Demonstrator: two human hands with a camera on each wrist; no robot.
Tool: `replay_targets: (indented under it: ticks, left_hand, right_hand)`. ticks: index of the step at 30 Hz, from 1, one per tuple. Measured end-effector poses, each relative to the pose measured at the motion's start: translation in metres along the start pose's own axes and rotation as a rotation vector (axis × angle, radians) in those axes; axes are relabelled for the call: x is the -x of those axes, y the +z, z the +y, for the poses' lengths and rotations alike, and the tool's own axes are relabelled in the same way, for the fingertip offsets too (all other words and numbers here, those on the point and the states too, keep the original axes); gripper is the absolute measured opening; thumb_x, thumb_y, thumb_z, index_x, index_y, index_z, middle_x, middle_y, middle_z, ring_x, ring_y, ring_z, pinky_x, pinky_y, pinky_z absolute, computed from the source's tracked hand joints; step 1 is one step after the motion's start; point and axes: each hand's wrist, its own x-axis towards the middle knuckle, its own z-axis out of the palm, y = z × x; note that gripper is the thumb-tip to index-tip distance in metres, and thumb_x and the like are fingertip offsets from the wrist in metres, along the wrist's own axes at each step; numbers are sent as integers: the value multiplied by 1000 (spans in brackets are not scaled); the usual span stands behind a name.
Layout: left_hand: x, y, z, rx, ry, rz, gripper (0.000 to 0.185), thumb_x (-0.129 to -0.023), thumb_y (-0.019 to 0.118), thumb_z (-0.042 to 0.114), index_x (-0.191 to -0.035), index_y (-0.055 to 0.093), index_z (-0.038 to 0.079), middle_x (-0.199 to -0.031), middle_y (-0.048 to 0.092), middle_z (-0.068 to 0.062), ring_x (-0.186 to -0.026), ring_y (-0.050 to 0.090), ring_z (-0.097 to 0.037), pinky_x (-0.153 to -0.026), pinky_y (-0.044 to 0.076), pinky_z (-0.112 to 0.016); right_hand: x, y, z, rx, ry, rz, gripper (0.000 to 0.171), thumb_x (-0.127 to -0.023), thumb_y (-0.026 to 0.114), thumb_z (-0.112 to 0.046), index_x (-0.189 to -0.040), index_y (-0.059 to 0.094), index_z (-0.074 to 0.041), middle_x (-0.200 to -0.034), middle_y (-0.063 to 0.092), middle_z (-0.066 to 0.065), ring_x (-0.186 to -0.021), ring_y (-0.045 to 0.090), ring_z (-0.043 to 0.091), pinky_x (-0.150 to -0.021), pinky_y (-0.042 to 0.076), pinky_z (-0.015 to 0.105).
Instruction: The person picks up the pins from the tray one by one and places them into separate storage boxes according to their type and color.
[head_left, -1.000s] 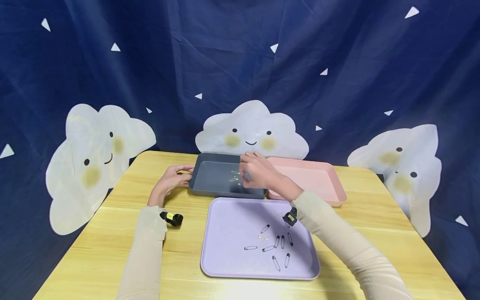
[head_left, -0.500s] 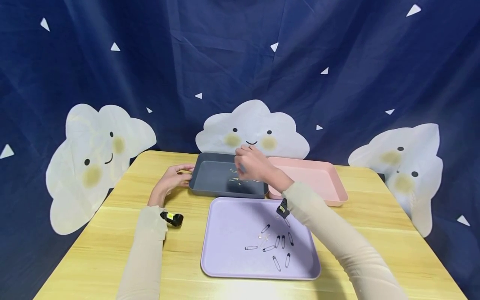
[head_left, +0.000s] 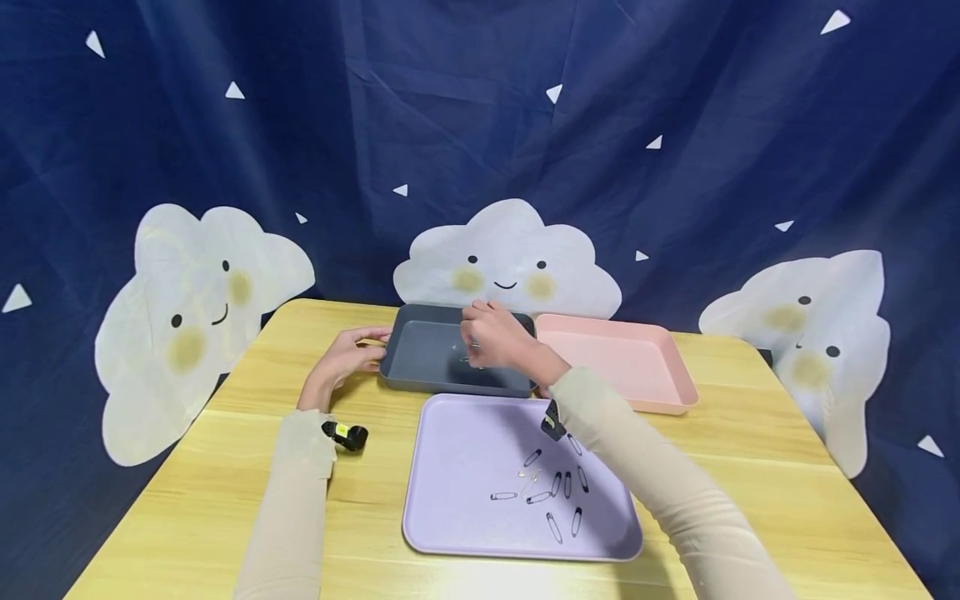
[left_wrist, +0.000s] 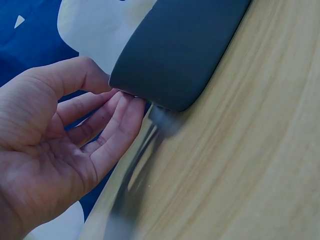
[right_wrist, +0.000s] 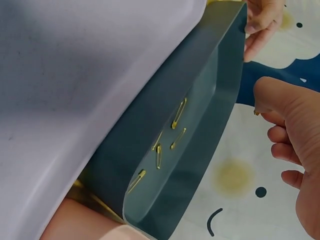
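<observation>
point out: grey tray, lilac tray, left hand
grey tray [head_left: 427, 354], head view, bare floor.
lilac tray [head_left: 465, 467], head view, bare floor left of the pins.
left hand [head_left: 347, 354], head view, back of hand.

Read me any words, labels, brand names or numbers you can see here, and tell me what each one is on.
No readable text in any view.
Small yellow label on the left wrist camera: too small to read.
Grey tray, pink tray, purple tray: no print visible.
Backdrop: only cloud faces and white triangles, no lettering.
Gold safety pins in the grey tray: no markings visible.
</observation>
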Motion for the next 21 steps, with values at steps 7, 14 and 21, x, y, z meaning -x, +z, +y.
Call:
replay_targets:
  ticks: [7,14,21]
  left_hand:
    - [0,2,1,16,5,-3,53,-94,59,-2,-146,50,-5,-142,52,-31,-91,67,-8,-75,60,-25]
    - [0,1,0,7,11,0,53,-95,59,-2,-147,49,-6,-142,52,-32,-90,67,-7,-75,60,-24]
    - [0,0,0,-1,0,12,53,-93,60,-1,-146,52,-3,-136,58,-22,-86,67,-3,-75,60,-24]
  right_hand:
    - [-4,4,-2,37,-16,15,14,-75,75,-13,-72,63,-17,-88,57,-1,-82,40,18,-74,27,30]
    - [-9,8,-4,53,-28,3,16,-75,73,-12,-71,59,-17,-86,55,0,-82,38,18,-74,24,31]
    - [-13,14,-9,65,-32,-13,14,-77,71,-12,-73,59,-17,-87,55,1,-84,40,20,-76,26,32]
